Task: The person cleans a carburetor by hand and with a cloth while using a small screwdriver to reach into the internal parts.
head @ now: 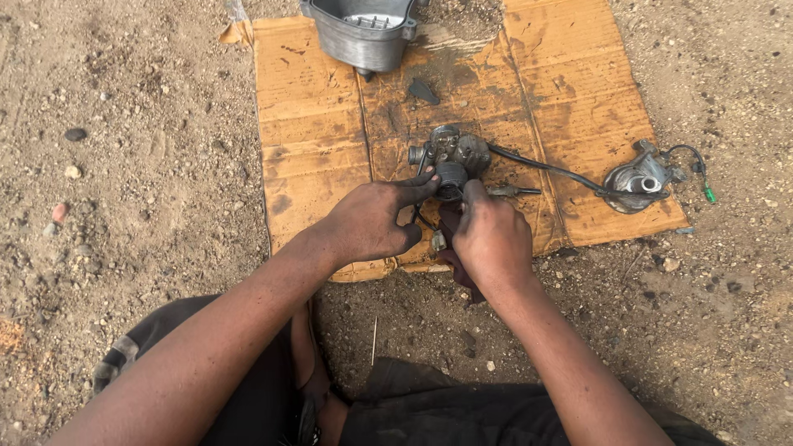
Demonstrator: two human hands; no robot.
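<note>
Both hands are working at the carburetor (450, 161) lying on the cardboard sheet (322, 132), the left hand (372, 223) steadying its oily, likely slippery cast body with stretched fingers, the right hand (487, 235) pinching underneath; it looks heavy, rigid, best gripped around its body.

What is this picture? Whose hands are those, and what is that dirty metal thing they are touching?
The camera sits on a person's head and looks down, so you see their own two arms. The left hand and the right hand both touch a small, greasy metal engine part. It sits on a flat piece of cardboard laid on dirt ground. A black hose runs from it toward a round metal piece with a green-tipped wire. A grey metal container stands at the top edge.
</note>
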